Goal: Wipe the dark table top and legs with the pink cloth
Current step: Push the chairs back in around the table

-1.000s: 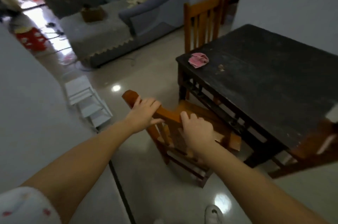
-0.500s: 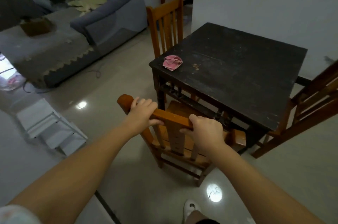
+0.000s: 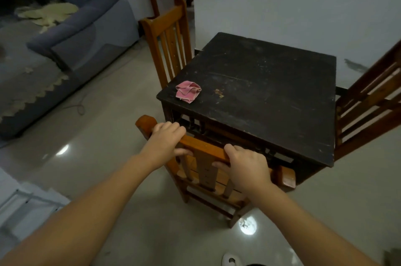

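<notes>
A dark square table (image 3: 269, 92) stands against the white wall. The crumpled pink cloth (image 3: 187, 91) lies on its near left corner, with a small pale stain beside it. In front of the table stands an orange wooden chair (image 3: 206, 170), its seat tucked partly under the table's near edge. My left hand (image 3: 166, 138) grips the left end of the chair's top rail. My right hand (image 3: 245, 167) grips the rail further right. The table legs are mostly hidden behind the chair.
A second wooden chair (image 3: 168, 42) stands at the table's left side, and a third (image 3: 368, 105) at its right. A grey sofa (image 3: 71, 33) lies at far left, a white folded step stool (image 3: 23, 205) at lower left. My white shoe (image 3: 231, 260) shows at the bottom.
The chair in my hands has moved in toward the table, its seat now further under the near edge. My view has swung right and closer to the table.
</notes>
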Available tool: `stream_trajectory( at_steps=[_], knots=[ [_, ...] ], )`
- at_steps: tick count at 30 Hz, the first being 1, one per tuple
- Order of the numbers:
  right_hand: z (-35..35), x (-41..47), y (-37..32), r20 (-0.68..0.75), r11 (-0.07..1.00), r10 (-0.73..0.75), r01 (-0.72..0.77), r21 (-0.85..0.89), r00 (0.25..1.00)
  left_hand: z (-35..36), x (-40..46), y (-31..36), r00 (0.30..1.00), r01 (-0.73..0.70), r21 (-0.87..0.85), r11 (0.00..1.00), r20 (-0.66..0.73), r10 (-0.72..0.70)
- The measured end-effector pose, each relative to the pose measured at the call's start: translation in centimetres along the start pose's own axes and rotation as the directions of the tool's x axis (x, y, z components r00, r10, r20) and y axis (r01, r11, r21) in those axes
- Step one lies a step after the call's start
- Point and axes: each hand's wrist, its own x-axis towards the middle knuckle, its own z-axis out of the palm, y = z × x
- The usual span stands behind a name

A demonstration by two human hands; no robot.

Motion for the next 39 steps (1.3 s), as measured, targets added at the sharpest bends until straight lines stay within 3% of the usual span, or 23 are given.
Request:
stream_trajectory(
  at_steps=[14,27,39],
  knots=[
    [-1.1,3.8,0.5,-0.03,0.975,0.165,-0.168,-0.145,0.986,-0.6,4.2,-2.1,0.985,-0.136,-0.015,0.991,-0.112,0.133],
    [2.4,1.9,-2.2,-0.239,0.971,0.139,-0.179,-0.156,0.961,0.0,1.4,-3.4,0.98,-0.182,0.007,0.983,-0.085,0.182],
    [1.2,3.5,-0.6,-0.227,0.964,0.136,-0.182,-0.193,0.964,-0.8,3.3,-3.2,0.981,-0.183,-0.045,0.982,-0.074,0.18]
  ],
)
